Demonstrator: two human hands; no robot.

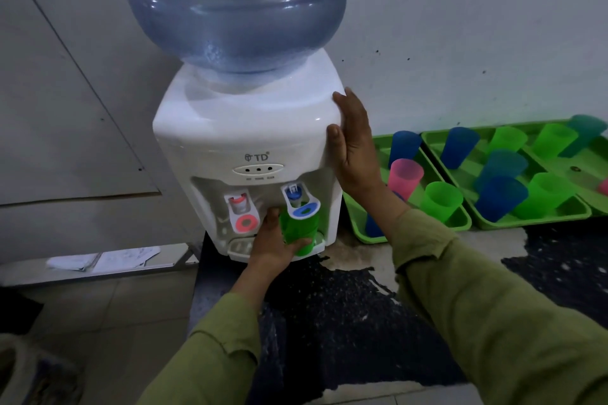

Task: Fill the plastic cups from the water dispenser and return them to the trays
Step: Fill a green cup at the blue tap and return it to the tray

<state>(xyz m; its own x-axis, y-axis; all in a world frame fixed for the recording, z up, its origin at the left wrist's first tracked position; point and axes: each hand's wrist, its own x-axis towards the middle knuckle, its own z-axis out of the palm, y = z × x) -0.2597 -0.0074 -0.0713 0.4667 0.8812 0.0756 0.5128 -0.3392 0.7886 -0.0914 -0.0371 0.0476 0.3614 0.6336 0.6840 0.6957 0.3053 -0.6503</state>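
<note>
Head-worn wide-angle view, forward and down, close upon the water dispenser [246, 141], trays [533, 221] at right.

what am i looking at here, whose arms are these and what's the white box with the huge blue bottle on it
There is one picture, taken by a camera worn on a person's head. It looks down at that person's own arms, in green sleeves. The white box is a water dispenser with a big blue bottle turned upside down on top. It stands on a dark speckled surface. The left hand holds a green cup under the blue tap. Nothing touches the red tap beside it. The right hand rests flat against the dispenser's right side. To the right lie green trays holding blue, green and pink cups.
</note>
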